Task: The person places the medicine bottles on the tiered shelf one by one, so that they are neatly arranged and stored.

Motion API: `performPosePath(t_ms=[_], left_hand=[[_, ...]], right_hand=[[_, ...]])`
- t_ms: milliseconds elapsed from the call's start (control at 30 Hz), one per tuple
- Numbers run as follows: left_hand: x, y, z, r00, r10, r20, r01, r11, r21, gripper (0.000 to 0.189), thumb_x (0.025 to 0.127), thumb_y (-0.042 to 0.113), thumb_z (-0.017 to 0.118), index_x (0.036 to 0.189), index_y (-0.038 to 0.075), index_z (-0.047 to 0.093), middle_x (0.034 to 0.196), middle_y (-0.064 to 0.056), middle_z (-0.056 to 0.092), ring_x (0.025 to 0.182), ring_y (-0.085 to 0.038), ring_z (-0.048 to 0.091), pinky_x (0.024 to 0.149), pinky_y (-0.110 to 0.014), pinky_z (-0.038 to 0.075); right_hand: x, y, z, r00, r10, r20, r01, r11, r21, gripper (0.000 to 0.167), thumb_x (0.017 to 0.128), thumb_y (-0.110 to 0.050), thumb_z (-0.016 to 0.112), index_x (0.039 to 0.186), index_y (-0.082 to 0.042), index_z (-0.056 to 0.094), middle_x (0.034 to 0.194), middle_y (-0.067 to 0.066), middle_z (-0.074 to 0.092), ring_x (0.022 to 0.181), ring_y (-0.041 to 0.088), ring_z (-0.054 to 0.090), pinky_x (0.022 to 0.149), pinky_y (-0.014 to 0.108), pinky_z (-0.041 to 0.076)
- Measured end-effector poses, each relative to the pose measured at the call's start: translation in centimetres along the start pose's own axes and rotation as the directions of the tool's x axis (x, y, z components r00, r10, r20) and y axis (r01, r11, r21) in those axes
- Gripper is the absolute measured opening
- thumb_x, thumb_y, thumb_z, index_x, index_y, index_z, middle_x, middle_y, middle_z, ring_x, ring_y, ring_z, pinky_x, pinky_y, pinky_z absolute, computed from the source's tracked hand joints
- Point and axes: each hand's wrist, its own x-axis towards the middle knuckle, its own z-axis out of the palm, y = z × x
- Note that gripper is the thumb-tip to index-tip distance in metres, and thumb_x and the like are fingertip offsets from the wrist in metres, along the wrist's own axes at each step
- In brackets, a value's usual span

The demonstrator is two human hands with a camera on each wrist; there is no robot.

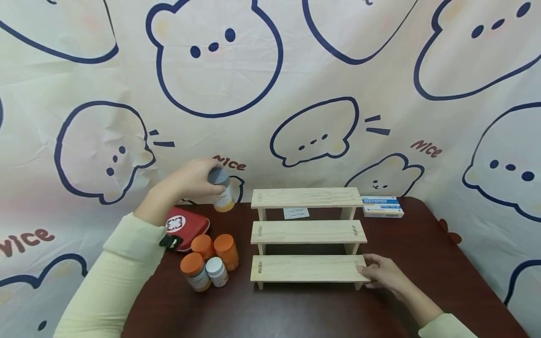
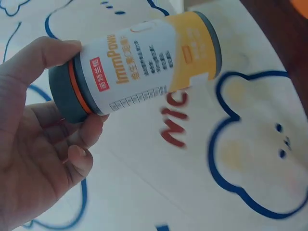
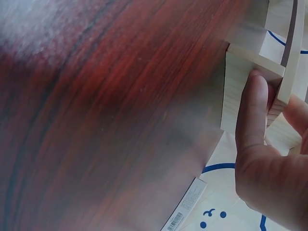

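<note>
My left hand [image 1: 192,179] grips a supplement bottle [image 2: 139,62] by its dark grey cap, with the thumb on one side and fingers on the other. The bottle has a white and yellow label reading "ImmPowe…" and hangs in the air, left of a three-tier wooden shelf [image 1: 308,268]. At the front right end of that shelf, my right hand [image 1: 386,276] holds the lowest board. In the right wrist view, one extended digit lies along the shelf's side panel [image 3: 233,91], while others are at the board's edge.
Left of the shelf stand several bottles, among them an orange one [image 1: 227,252], an orange-capped one [image 1: 197,272] and a small white one [image 1: 217,272]. Behind them lies a red first-aid case [image 1: 192,230]. A blue-and-white box [image 1: 382,207] sits at the back right, before a printed curtain.
</note>
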Motion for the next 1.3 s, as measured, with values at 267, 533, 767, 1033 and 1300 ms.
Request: performPosePath(t_ms=[267, 533, 767, 1033, 1300], left_hand=[[4.0, 3.4, 0.5, 0.999, 0.039, 0.022, -0.039, 0.999, -0.005, 0.050, 0.080, 0.031, 0.071, 0.121, 0.005, 0.056, 0.110, -0.011, 0.060, 0.093, -0.026, 0.057, 0.077, -0.040, 0.052], [6.8, 6.2, 1.3, 0.998, 0.042, 0.048, -0.042, 0.999, 0.000, 0.053, 0.079, 0.035, 0.072, 0.122, 0.007, 0.056, 0.111, -0.009, 0.060, 0.094, -0.024, 0.058, 0.078, -0.038, 0.053], [8.1, 7.5, 2.1, 0.996, 0.052, 0.070, -0.051, 0.999, -0.009, 0.054, 0.080, 0.033, 0.072, 0.124, 0.007, 0.055, 0.114, -0.010, 0.059, 0.096, -0.024, 0.059, 0.079, -0.037, 0.054], [9.5, 8.5, 2.7, 0.992, 0.064, 0.106, -0.065, 0.998, 0.013, 0.053, 0.081, 0.032, 0.071, 0.129, 0.016, 0.054, 0.118, -0.010, 0.058, 0.102, -0.025, 0.059, 0.081, -0.039, 0.054], [9.8, 8.6, 2.9, 0.989, 0.049, 0.143, -0.050, 0.999, 0.009, 0.054, 0.082, 0.030, 0.071, 0.130, 0.015, 0.053, 0.119, -0.011, 0.055, 0.102, -0.025, 0.058, 0.081, -0.038, 0.053]], right_hand=[[0.2, 0.5, 0.4, 1.000, -0.010, 0.006, 0.010, 1.000, 0.004, 0.069, 0.085, -0.020, 0.069, 0.136, 0.011, 0.035, 0.087, 0.013, 0.065, 0.076, 0.023, 0.066, 0.065, 0.038, 0.057], [0.2, 0.5, 0.0, 1.000, -0.028, -0.001, 0.028, 1.000, 0.010, 0.065, 0.086, -0.017, 0.068, 0.136, 0.011, 0.036, 0.086, 0.013, 0.064, 0.075, 0.023, 0.066, 0.065, 0.037, 0.057], [0.1, 0.5, -0.2, 0.999, -0.045, 0.016, 0.044, 0.999, 0.023, 0.068, 0.086, -0.019, 0.068, 0.136, 0.013, 0.034, 0.086, 0.013, 0.065, 0.076, 0.023, 0.066, 0.065, 0.038, 0.057], [0.2, 0.9, -0.2, 1.000, -0.030, -0.003, 0.030, 0.999, 0.028, 0.067, 0.085, -0.018, 0.069, 0.135, 0.011, 0.036, 0.087, 0.015, 0.064, 0.075, 0.023, 0.066, 0.065, 0.038, 0.057], [0.3, 0.6, -0.2, 0.999, -0.037, -0.003, 0.037, 0.999, 0.039, 0.066, 0.085, -0.019, 0.070, 0.135, 0.009, 0.038, 0.089, 0.014, 0.066, 0.077, 0.024, 0.066, 0.065, 0.038, 0.057]])
